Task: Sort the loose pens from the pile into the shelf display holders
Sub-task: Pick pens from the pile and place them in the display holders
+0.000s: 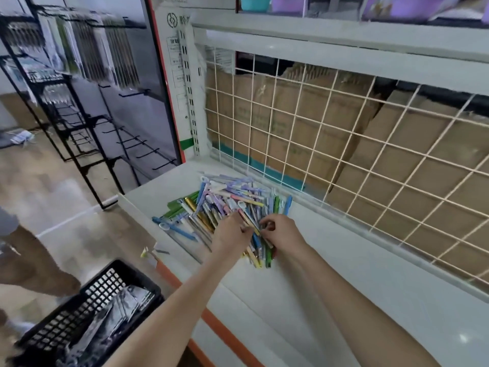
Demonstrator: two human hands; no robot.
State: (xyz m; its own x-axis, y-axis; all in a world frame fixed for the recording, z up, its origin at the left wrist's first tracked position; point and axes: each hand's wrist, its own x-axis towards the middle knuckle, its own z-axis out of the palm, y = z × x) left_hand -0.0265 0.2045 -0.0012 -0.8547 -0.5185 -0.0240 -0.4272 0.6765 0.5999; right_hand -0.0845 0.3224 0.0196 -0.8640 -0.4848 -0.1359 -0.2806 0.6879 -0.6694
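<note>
Here, pens (225, 205) under both hands.

I see both bare forearms reaching forward toward twelve o'clock, converging. My left hand (230, 234) lies palm down, fingers curled and pinching. My right hand (281, 231) sits just beside it at three o'clock, fingertips bent inward, pinching too.
</note>
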